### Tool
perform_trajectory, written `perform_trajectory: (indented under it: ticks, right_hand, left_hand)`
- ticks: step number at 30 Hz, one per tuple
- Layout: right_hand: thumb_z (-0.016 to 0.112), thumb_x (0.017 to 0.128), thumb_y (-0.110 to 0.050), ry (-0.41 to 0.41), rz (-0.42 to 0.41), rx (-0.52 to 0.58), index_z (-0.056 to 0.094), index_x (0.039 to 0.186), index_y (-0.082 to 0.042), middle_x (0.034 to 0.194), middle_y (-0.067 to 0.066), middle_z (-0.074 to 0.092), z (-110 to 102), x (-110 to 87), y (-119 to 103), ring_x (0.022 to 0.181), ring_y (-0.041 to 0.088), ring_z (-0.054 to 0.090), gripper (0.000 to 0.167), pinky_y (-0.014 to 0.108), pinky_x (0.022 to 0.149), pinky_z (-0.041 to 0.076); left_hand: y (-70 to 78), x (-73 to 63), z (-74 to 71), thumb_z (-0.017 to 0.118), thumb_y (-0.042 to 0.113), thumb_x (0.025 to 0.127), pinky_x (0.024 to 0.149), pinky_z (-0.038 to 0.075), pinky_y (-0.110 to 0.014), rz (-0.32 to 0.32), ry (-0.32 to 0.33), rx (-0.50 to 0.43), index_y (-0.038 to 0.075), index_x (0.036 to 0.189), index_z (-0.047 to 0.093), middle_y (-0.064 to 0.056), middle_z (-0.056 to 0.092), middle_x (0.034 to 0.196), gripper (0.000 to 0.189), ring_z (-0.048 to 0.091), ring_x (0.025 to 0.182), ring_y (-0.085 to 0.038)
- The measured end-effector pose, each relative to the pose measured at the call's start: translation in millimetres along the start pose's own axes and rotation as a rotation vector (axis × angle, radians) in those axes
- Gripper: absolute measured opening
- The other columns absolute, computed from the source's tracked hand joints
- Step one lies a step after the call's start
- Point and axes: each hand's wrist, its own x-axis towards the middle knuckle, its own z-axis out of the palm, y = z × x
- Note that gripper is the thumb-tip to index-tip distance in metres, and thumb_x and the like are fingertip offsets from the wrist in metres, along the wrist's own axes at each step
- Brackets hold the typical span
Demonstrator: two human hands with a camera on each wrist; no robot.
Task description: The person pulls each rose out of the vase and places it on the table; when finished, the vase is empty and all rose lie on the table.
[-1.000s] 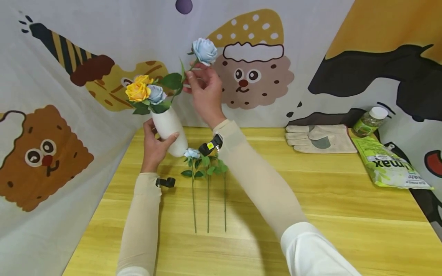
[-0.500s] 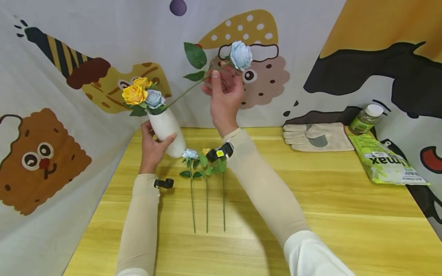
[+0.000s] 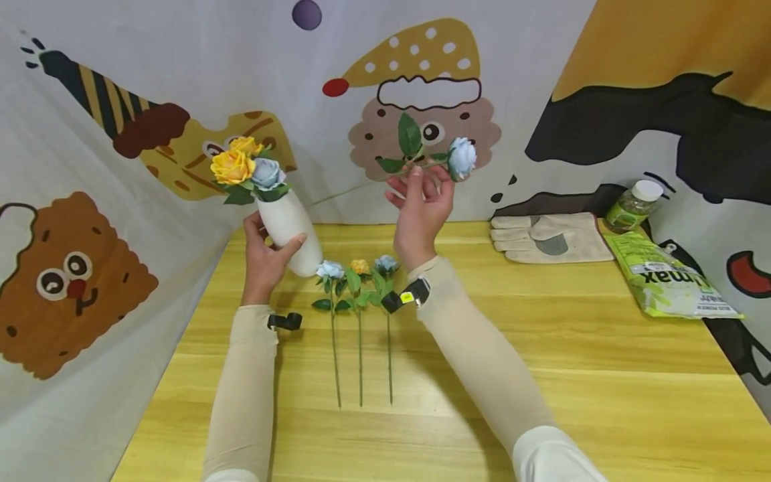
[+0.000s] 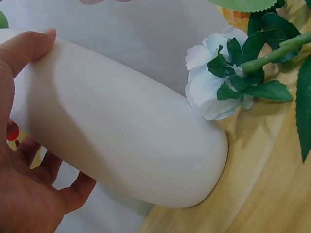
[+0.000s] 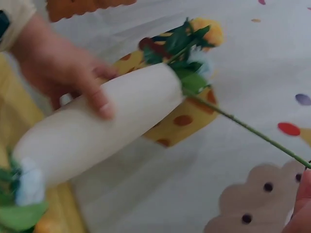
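Note:
My left hand (image 3: pixel 263 268) grips the white vase (image 3: pixel 292 234), which leans left with its base near the table's back. Two yellow roses (image 3: pixel 231 166) and a pale blue rose (image 3: pixel 268 174) fill its mouth. To the right, my right hand (image 3: pixel 421 214) pinches another blue rose (image 3: pixel 462 158) by the stem just below the bloom. This rose lies nearly sideways, bloom to the right, its stem (image 5: pixel 262 136) running toward the vase's mouth. In the left wrist view, the thumb and fingers of my left hand (image 4: pixel 29 179) lie around the vase's upper part.
On the wooden table (image 3: pixel 482 361) lie a blue rose (image 3: pixel 330 270), a yellow rose (image 3: pixel 359 266) and a second blue rose (image 3: pixel 386 264), side by side. A work glove (image 3: pixel 548 237), a jar (image 3: pixel 634 206) and a green bag (image 3: pixel 668 278) are at the back right. Printed cloth (image 3: pixel 271 60) hangs behind.
My right hand has moved right and down with the blue rose, whose stem has swung from steep to nearly level. The left hand stays on the vase.

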Motion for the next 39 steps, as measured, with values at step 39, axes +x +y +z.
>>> perform_trajectory:
  ticks: [39]
  right_hand:
    - [0.067, 0.104, -0.014, -0.504, 0.439, -0.775, 0.064, 0.135, -0.003, 0.108, 0.019, 0.068, -134, -5.3, -3, 0.067, 0.017, 0.074, 0.033, 0.045, 0.064, 0.064]
  left_hand:
    - [12.3, -5.4, 1.0, 0.085, 0.022, 0.09, 0.112, 0.044, -0.053, 0.008, 0.026, 0.081, 0.015, 0.158, 0.033, -0.011, 0.044, 0.155, 0.086, 0.046, 0.136, -0.022]
